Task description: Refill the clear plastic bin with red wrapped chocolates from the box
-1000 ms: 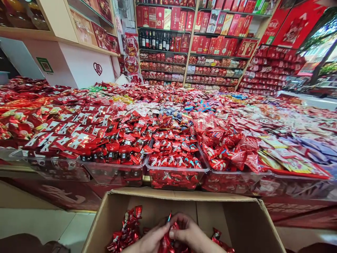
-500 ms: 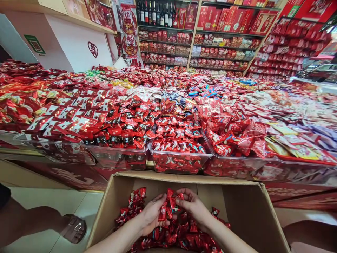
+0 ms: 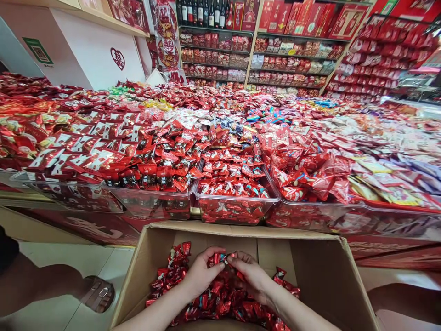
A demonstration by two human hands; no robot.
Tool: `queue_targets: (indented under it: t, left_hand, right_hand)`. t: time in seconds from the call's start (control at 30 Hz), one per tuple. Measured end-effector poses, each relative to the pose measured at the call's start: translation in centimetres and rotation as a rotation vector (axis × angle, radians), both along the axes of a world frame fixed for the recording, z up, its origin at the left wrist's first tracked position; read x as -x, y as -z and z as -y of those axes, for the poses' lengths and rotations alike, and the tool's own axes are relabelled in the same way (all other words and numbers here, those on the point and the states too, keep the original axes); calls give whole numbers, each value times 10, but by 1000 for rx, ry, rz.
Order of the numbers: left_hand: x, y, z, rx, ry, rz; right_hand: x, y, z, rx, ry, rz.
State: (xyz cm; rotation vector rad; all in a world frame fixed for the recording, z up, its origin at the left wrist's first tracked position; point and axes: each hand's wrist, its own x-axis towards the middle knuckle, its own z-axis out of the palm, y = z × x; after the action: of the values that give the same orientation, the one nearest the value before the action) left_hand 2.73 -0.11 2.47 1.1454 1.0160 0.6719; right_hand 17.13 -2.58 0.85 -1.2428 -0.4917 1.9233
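Both hands are inside a cardboard box (image 3: 319, 276), over a pile of red-wrapped candies (image 3: 206, 303). My left hand (image 3: 203, 272) is closed around a few wrapped candies (image 3: 217, 259), thumb on top. Close beside it, my right hand (image 3: 251, 275) pinches a candy at its wrapper end, with its lower fingers partly hidden. The fingertips of the two hands nearly meet. Loose candies lie beneath and on either side of the hands.
Clear plastic bins (image 3: 237, 204) heaped with wrapped sweets line the counter just beyond the box. Shelves (image 3: 217, 46) with bottles and red packs stand behind. At left, a sandaled foot (image 3: 99, 293) rests on the tiled floor (image 3: 69, 266); part of a leg shows at right.
My left hand has turned from palm-up to curled around the candies, thumb over them. My right hand has moved slightly lower, still pinching. The view has shifted slightly.
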Motion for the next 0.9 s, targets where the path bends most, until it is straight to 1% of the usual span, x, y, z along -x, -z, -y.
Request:
queue_targets:
  t: [0.17,0.33,0.47,0.53,0.57,0.63,0.7,0.77,0.83,0.9]
  left_hand:
    - [2,4,-1,96,-10,12]
    - [3,6,-5,0,-22,-10]
    - [3,3,-6,78,-21,42]
    - [3,1,-7,117,-44,48]
    - [4,0,-7,138,-51,48]
    - [4,-2,-7,195,-49,55]
    - [5,-5,-6,259,-32,67]
    - [5,-9,-4,304,-17,71]
    - [5,-15,-3,354,-23,97]
    - [6,-20,-2,400,-42,155]
  right_hand:
    - [-2,3,-1,-154,-68,154]
    - [-5,3,-4,-379,-78,319]
    - [-10,1,-5,-449,-158,451]
    - [-14,-6,-4,-520,-201,553]
    - [-15,-12,-2,-583,-233,613]
    - [-17,-24,1,-756,-337,748]
    - [-18,-36,3,-932,-473,916]
    - [-19,-47,5,-1062,-573,1115]
    - [-21,-60,7,-1167,-618,1294]
    - [-25,-81,10,-1286,-630,1387]
